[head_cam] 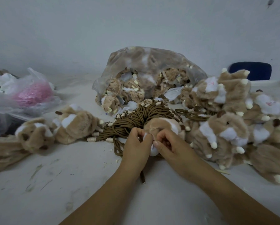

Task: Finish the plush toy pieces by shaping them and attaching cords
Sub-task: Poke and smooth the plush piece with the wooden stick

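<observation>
Scuffed white counter [54, 184] carries a clear bag [152, 57] stuffed with tan plush pieces [118, 88], while left hand [136, 147] and right hand [172, 147] both pinch one tan-and-white plush toy [162, 125].

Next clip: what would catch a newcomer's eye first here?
Dead centre, the left hand and right hand pinch a tan-and-white plush toy. Behind it fans a bundle of brown cords, backed by a clear bag of plush pieces; a pile of toys fills the right.

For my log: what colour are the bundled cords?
The cords are dark brown; head view.
</observation>
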Demonstrator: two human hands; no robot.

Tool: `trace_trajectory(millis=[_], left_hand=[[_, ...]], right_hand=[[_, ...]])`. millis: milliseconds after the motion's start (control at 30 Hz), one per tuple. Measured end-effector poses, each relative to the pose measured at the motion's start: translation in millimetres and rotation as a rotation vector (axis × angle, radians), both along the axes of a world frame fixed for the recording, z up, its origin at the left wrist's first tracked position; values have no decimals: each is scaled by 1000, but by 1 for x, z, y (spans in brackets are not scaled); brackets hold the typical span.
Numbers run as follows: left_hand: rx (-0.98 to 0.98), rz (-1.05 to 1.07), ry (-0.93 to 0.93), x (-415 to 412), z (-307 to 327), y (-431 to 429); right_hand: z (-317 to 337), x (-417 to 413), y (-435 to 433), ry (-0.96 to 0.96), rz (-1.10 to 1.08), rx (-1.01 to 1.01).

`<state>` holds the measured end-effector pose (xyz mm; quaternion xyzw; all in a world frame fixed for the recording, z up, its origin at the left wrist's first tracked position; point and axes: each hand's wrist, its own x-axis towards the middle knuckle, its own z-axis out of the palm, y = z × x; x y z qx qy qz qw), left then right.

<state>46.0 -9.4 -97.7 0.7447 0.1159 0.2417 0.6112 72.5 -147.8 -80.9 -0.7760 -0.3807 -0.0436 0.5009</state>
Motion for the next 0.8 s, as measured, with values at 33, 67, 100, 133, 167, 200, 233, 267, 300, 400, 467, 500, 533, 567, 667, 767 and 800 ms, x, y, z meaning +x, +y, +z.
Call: trace_trajectory(millis=[33, 67, 100, 133, 167, 200, 233, 267, 300, 400, 467, 500, 533, 567, 667, 767, 800], left_hand=[[5, -9, -6, -1, 1, 0], [8, -18, -14, -1, 1, 0], [2, -30, -20, -2, 3, 0], [-14, -53, -26, -2, 4, -1], [-28, -86, -27, -2, 4, -1], [-31, -121, -23, -3, 4, -2], [-29, -151, -6, -3, 4, -3], [-36, -178, 15, -4, 5, -4], [-51, -206, 31, -5, 6, -4], [-182, -318, 47, -5, 8, -5], [-386, -391, 48, -4, 9, -3], [-485, -433, 58, -5, 9, -2], [-551, -471, 69, -5, 10, -1], [-599, -506, 76, -6, 10, -1], [-653, -569, 65, -6, 10, -2], [-580, -567, 80, -6, 9, -3], [-551, -565, 86, -5, 8, -3]], right_hand=[[-1, 0, -1, 16, -1, -9], [-1, 1, -1, 33, -7, -13], [-2, 2, -1, 53, -18, -11], [-3, 3, -1, 73, -36, -9], [-5, 4, -1, 92, -61, -9], [-5, 5, -1, 111, -87, -13], [-6, 6, -1, 129, -109, -18], [-7, 7, -1, 139, -130, -22], [-8, 8, -2, 136, -158, -27], [-9, 13, -5, 119, -280, -27], [-7, 16, -7, 195, -328, 44], [-7, 17, -8, 251, -330, 105], [-7, 18, -9, 299, -327, 163], [-7, 18, -10, 329, -326, 202], [-5, 17, -13, 354, -325, 221], [-4, 14, -13, 385, -248, 242], [-3, 12, -12, 397, -215, 245]])
